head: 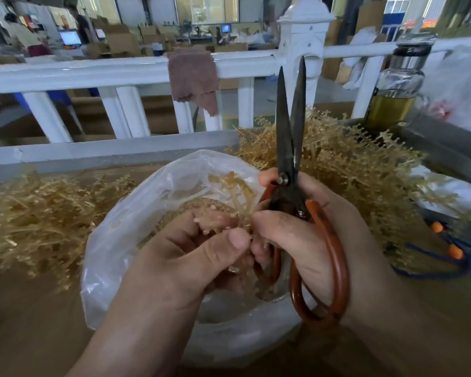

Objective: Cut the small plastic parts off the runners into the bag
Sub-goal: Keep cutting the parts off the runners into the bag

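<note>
Looking down, we see our two bare hands meeting over a clear, crinkled plastic bag (125,213) that stands open on a brown table (25,322).

Our left hand (191,248) is curled, thumb and fingers pinching the base of a small bunch of runners (237,191): thin, straw-coloured plastic stems that fan out over the mouth of the bag, with tiny nubs along them.

Our right hand (310,235) is clamped round a pair of scissors (288,148), fingers wrapped over the smooth orange-red handle loops and the thumb tip just beside the left thumb. The dark, dull metal blades are long and pointed. They stand upright, aimed at the far side, with their tips slightly apart.

Inside the bag lies a grainy mound of small plastic parts (199,206), pale tan, below the held bunch.

Tangled heaps of the same wiry runners, like dry grass, lie on the table at both sides: one pile on the left (38,221) and a taller one on the far right (351,164).

Near the right edge a blue cord (446,248) with orange beads lies on the table. A glass bottle (397,88) with a metal collar, partly filled with yellowish liquid, stands at the far right.

Beyond the table runs a white railing (93,72) of round bars, with a frayed brownish cloth (193,77) draped over its top rail.
</note>
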